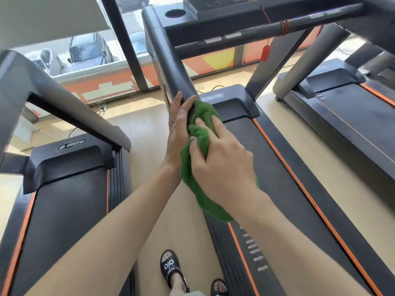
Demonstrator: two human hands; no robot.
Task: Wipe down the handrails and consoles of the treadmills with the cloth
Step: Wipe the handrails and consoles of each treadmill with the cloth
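A green cloth [199,129] is bunched on the end of the middle treadmill's black left handrail [168,60]. My right hand [222,161] grips the cloth, fingers curled into its folds, and presses it on the rail. My left hand [178,124] lies flat along the rail's left side, fingers straight, touching the rail beside the cloth. The cloth's tail hangs down under my right wrist. This treadmill's console [213,9] with a round cup hole sits at the top of the view.
A second treadmill [64,167] stands at the left, a third [346,116] at the right. I stand on the tan floor between the left and middle belts, in black sandals [171,268]. A red safety key [265,52] hangs from the front crossbar. Windows lie ahead.
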